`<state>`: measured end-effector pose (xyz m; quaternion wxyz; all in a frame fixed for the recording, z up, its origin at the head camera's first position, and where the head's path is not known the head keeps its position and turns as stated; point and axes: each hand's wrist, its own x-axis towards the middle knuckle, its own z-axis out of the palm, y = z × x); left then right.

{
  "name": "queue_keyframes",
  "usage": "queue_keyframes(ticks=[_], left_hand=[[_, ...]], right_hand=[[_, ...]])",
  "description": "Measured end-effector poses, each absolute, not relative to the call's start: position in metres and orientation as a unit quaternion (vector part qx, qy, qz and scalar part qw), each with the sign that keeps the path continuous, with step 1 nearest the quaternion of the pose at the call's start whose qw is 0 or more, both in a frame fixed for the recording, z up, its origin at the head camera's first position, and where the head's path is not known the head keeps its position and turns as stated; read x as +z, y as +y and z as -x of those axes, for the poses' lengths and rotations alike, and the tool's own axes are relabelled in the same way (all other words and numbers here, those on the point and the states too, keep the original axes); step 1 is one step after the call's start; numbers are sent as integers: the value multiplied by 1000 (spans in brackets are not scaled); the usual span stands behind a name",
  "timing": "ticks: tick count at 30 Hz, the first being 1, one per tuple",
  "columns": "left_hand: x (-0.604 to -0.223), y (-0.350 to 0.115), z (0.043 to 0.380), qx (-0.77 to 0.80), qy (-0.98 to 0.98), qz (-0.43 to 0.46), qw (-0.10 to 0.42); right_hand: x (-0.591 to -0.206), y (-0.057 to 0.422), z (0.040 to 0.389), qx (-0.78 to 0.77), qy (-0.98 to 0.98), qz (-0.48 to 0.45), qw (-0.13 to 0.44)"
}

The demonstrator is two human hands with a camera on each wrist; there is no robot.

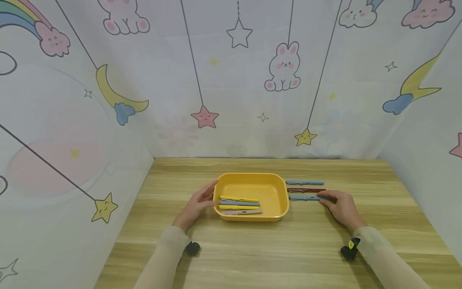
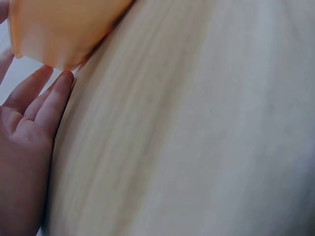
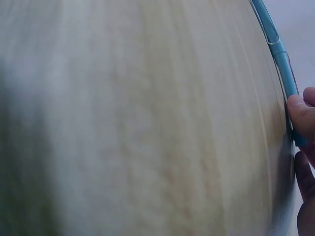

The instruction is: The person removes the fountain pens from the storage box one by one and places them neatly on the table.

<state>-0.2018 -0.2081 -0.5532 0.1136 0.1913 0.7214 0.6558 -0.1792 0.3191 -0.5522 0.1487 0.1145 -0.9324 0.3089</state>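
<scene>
A yellow plastic box [image 1: 274, 200] stands on the table with several pens inside, two of them yellow [image 1: 240, 207], one blue-grey [image 1: 249, 204] and one pale pinkish [image 1: 249, 212]. My left hand [image 1: 196, 205] touches the box's left end, its fingers fairly straight against the wall in the left wrist view. To the right of the box lie two blue pens, with a dark red pen [image 1: 306, 190] between them. With thumb and fingers, my right hand [image 1: 341, 205] pinches the right end of the nearer blue pen [image 1: 303, 198]. The farther blue pen [image 1: 304, 182] lies untouched.
The wood-grain table [image 1: 252, 253] runs back to a white cloth [image 1: 238, 92] printed with rabbits, stars and moons. More of this cloth closes off the left and right sides. A dark wrist strap piece [image 1: 349, 251] sits below each wrist.
</scene>
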Motion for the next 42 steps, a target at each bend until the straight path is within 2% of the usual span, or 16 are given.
queue_keyframes(ticks=[33, 42], left_hand=[[-554, -208, 203, 655, 721, -197, 110], [-555, -208, 203, 652, 724, -197, 109]], right_hand=[[-548, 319, 178, 306, -930, -120, 164], [-537, 320, 176, 350, -923, -80, 137]])
